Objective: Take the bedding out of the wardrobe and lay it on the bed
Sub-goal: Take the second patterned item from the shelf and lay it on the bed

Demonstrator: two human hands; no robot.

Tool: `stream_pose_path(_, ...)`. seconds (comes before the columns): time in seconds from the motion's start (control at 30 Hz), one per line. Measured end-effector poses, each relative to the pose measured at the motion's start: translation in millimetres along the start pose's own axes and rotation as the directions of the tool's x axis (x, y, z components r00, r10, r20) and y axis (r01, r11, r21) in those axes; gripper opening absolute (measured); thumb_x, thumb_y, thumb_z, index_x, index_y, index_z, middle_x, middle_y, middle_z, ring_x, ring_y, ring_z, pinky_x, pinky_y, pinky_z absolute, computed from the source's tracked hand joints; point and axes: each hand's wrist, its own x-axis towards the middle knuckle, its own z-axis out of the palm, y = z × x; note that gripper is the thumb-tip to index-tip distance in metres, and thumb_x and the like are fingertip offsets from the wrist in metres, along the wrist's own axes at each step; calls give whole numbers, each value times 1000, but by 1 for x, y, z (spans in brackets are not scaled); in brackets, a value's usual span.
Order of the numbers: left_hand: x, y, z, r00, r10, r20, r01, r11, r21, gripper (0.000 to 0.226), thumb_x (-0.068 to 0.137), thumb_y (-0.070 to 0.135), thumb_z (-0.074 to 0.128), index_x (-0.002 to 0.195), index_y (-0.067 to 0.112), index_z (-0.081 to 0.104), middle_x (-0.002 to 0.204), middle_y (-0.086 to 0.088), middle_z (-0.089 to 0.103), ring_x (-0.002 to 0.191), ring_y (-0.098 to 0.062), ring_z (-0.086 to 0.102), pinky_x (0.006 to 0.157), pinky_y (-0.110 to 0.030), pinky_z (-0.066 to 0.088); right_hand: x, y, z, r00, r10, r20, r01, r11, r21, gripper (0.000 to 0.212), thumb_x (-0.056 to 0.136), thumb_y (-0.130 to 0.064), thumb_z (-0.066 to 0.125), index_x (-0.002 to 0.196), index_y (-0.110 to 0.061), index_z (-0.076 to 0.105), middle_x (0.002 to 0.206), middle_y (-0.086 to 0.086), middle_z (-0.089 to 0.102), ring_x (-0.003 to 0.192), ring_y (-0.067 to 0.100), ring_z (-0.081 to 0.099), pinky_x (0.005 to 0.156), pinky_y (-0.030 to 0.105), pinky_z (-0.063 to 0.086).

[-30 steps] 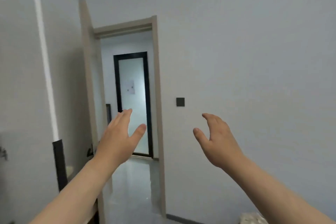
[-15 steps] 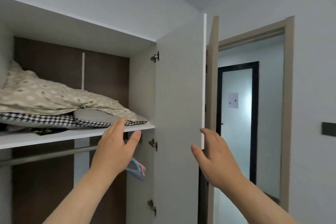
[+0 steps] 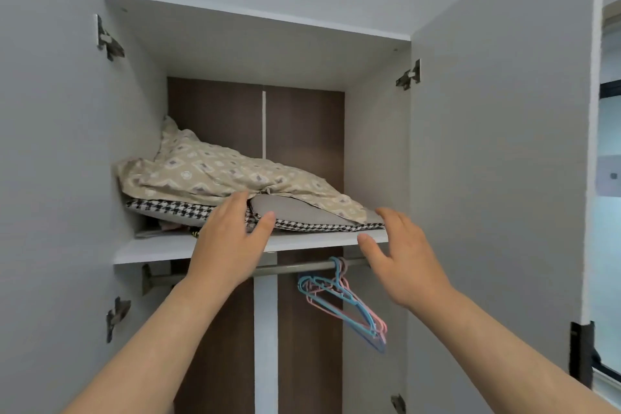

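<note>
The wardrobe stands open in front of me, with a white shelf (image 3: 154, 250) at about head height. On it lies a pile of bedding: a beige patterned cover (image 3: 215, 171) on top, a grey pillow (image 3: 299, 210) under it, and a black-and-white houndstooth piece (image 3: 168, 208) at the bottom. My left hand (image 3: 228, 242) is raised in front of the pile's front edge, fingers apart, fingertips at the beige cover. Near the shelf's right end, my right hand (image 3: 403, 259) is open and holds nothing. The bed is out of sight.
Both wardrobe doors are swung open, the left door (image 3: 50, 178) and the right door (image 3: 497, 178) flanking my arms. Below the shelf runs a hanging rail (image 3: 302, 267) with blue and pink hangers (image 3: 349, 306). A doorway shows at the far right.
My view has swung left from the room's doorway to face the wardrobe squarely. Both hands have come forward and up to the shelf's front edge, still empty.
</note>
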Motion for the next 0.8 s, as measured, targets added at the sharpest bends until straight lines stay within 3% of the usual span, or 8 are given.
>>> stream_pose_path(0.23,69,-26,29,992,-52,-116,70,986,152,65,95,49,42,149,13,31,154,-5,36,142,-22,30,112,-38,26,94,25,70,998,-54,-10,55,992,110,58,96,-47,43,146,-20,33,150,1,39,136,20,33,109,36,31)
stream_pose_path(0.47,139,-54,66,969,-116,-219,178,941,287,70,93,53,42,148,10,33,152,-9,39,140,-27,34,110,-43,29,191,54,134,1000,2,30,-9,968,249,61,94,-49,44,145,-16,36,146,10,43,133,29,38,107,42,34)
stream_pose_path(0.8,255,-124,81,935,-126,-330,266,867,421,71,89,59,41,138,8,44,135,-13,55,123,-33,51,97,-48,44,307,67,212,1000,23,12,-25,980,196,64,90,-51,48,140,-10,41,139,15,48,129,36,39,103,44,35)
